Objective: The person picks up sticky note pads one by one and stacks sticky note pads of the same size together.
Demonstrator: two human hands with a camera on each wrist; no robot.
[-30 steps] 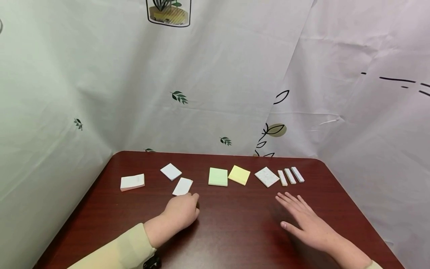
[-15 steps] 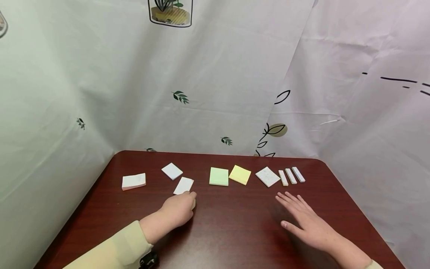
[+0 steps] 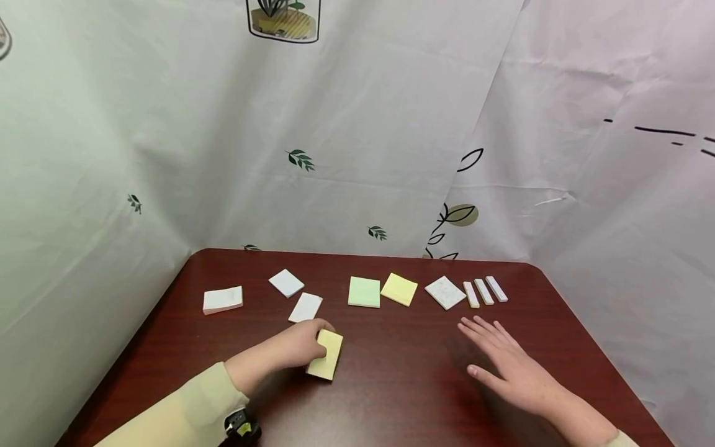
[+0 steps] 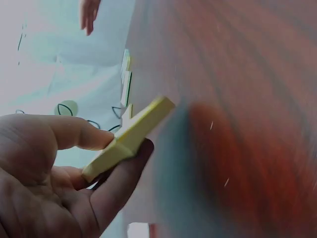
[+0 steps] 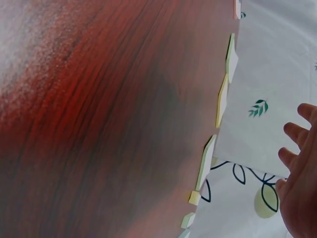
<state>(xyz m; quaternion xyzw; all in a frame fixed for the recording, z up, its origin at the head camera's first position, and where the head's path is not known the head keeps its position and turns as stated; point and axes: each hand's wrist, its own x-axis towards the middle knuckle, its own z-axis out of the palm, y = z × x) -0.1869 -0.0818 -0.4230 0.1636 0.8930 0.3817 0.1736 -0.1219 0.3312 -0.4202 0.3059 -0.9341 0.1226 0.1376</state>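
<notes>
My left hand (image 3: pixel 301 344) pinches a pale yellow sticky note pad (image 3: pixel 329 355) above the near-left part of the table (image 3: pixel 391 397). In the left wrist view the thumb and fingers grip the pad's edges (image 4: pixel 141 124), and the pad is tilted. On the other side, my right hand (image 3: pixel 511 372) is spread with straight fingers and holds nothing. Beyond its fingertips lie three narrow strip pads (image 3: pixel 483 292) and a white speckled square pad (image 3: pixel 445 293). A white pad (image 3: pixel 305 307) lies just behind my left hand.
Along the back of the table lie a green sticky note pad (image 3: pixel 364 292), another yellow pad (image 3: pixel 399 289), a white square pad (image 3: pixel 287 283) and a thicker white pad with pinkish sides (image 3: pixel 223 300). A patterned white curtain (image 3: pixel 357 124) hangs behind the table.
My left hand has turned and drawn slightly back, bringing the yellow pad, mostly hidden before, into view beside the thumb. The right hand and the pads on the table have stayed put.
</notes>
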